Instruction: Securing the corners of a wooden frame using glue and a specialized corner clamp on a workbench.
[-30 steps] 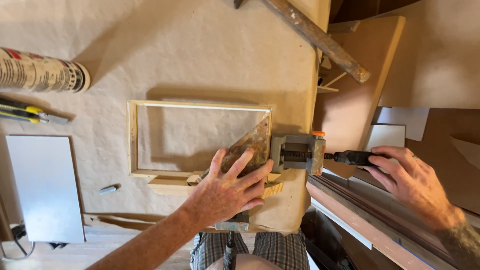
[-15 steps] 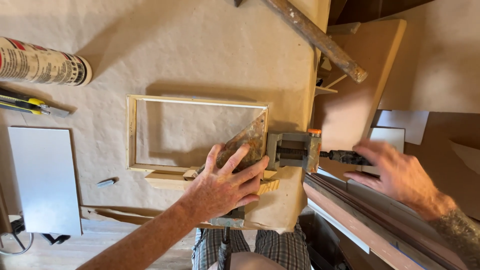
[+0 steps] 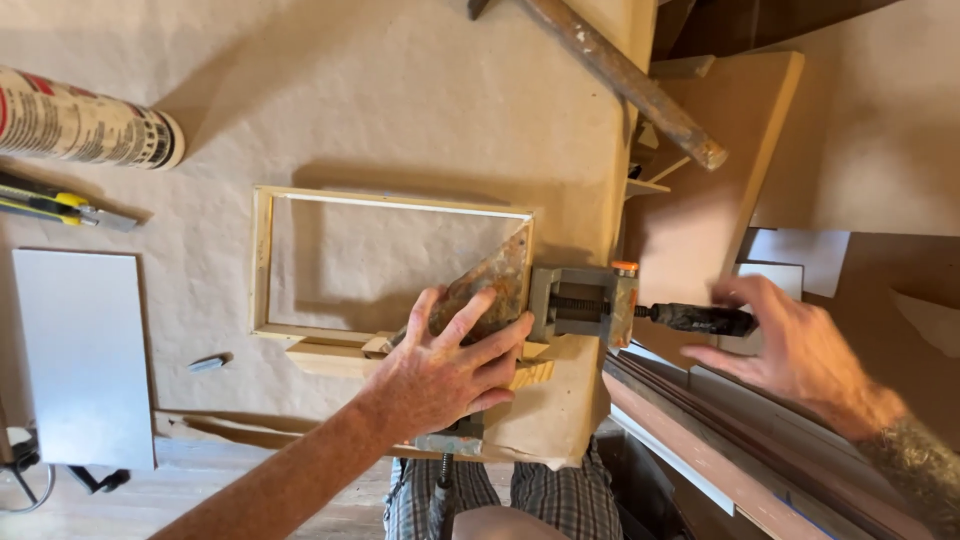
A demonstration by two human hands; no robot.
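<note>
With the left hand (image 3: pixel 445 365) spread flat, pinning the corner clamp (image 3: pixel 500 290) and wooden frame (image 3: pixel 390 265) near the worktop's (image 3: pixel 350 110) right edge, the right hand (image 3: pixel 790 350), fingers loose beside the clamp handle (image 3: pixel 700 318), should turn gently.

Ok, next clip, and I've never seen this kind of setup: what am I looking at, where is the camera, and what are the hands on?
There is no machine here, only a person's two bare hands. The camera sits on the person's head and looks straight down at a workbench covered in brown paper.

On it lies a thin rectangular wooden frame. A rusty metal corner clamp sits on the frame's corner at the bench edge. The left hand lies flat on the clamp, fingers spread. The right hand is at the clamp's dark screw handle, with an open grip; whether it touches is unclear.

Also there: a cartridge tube, a yellow-handled utility knife and a pale grey panel.
</note>
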